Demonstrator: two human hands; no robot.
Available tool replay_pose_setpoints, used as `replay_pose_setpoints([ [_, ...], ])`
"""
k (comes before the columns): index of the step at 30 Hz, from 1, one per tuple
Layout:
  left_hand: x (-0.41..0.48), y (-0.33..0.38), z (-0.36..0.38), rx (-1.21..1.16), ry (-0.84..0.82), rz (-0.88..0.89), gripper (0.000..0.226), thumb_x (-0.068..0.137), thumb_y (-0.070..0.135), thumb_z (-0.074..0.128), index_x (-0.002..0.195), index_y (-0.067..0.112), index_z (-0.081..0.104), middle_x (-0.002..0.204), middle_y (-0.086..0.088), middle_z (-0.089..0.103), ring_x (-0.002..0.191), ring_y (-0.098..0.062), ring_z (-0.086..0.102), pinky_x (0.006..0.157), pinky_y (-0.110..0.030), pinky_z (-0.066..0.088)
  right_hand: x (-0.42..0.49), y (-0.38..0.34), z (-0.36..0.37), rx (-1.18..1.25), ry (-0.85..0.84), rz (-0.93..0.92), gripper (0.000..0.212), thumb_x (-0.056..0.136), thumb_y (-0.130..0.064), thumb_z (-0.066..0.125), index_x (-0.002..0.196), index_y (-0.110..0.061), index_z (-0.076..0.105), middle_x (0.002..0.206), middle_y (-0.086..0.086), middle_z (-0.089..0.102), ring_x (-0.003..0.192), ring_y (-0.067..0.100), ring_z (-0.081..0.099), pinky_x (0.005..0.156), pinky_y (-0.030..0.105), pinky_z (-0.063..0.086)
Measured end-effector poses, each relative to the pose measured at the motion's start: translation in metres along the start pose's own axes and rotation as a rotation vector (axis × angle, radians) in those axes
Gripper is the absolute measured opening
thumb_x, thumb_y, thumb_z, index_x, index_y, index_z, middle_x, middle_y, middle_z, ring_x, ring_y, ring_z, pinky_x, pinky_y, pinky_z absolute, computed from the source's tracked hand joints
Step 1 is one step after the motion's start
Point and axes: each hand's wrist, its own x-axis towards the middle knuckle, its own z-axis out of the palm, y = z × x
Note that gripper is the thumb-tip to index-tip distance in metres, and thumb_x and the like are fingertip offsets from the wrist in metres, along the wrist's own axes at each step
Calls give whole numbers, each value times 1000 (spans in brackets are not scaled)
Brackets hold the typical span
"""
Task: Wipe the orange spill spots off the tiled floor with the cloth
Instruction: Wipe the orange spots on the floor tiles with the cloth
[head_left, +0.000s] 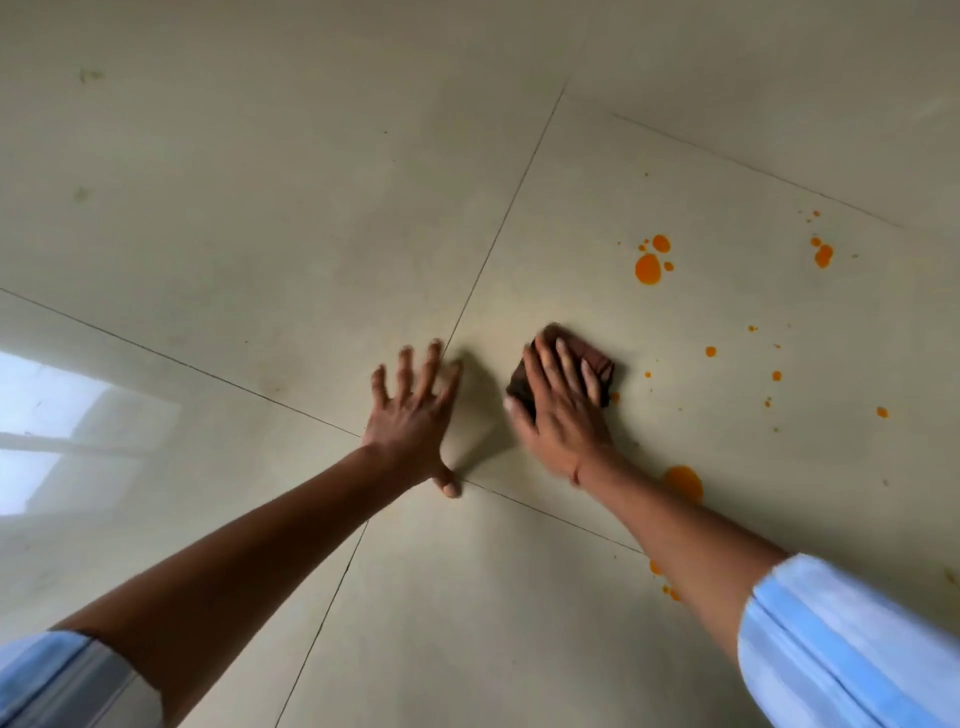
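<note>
Nearest me, one big orange blot (684, 483) sits at 5 o'clock from the cloth (595, 358), and my left hand (415, 410) is planted flat on the tiled floor (260, 234), fingers spread, holding nothing. My right hand (561, 410) lies flat, fingers straight, pressing that single brown cloth down; it looks soft and floppy, so I reckon palm pressure over its middle beats pinching an edge. Farther out: eight-ish loose dots (710, 352) at 3 o'clock, then two clusters (649, 269) at 1 and 2 o'clock.
</note>
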Motion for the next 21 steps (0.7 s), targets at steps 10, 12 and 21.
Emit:
replay_pose_setpoints([
  [10, 27, 72, -18, 95, -216, 149, 156, 46, 55, 88, 149, 13, -21, 154, -15, -33, 140, -50, -20, 105, -68, 25, -24, 50, -2, 57, 26, 219, 71, 95, -51, 34, 154, -16, 17, 163, 4, 9, 151, 25, 4, 119, 45, 2],
  [12, 25, 75, -15, 105, -215, 145, 158, 47, 57, 87, 146, 12, -27, 151, -16, -38, 138, -51, -24, 106, -72, 17, -100, 30, 17, 49, -23, -14, 73, 93, -52, 34, 153, -14, 20, 163, 5, 12, 150, 26, 10, 120, 45, 7],
  [21, 23, 77, -13, 217, -99, 197, 160, 42, 61, 86, 147, 15, -25, 152, -16, -36, 141, -47, -21, 112, -66, 4, -69, 65, 2, 68, 12, 250, 73, 94, -53, 37, 154, -16, 18, 163, 4, 13, 151, 23, 6, 120, 46, 7],
])
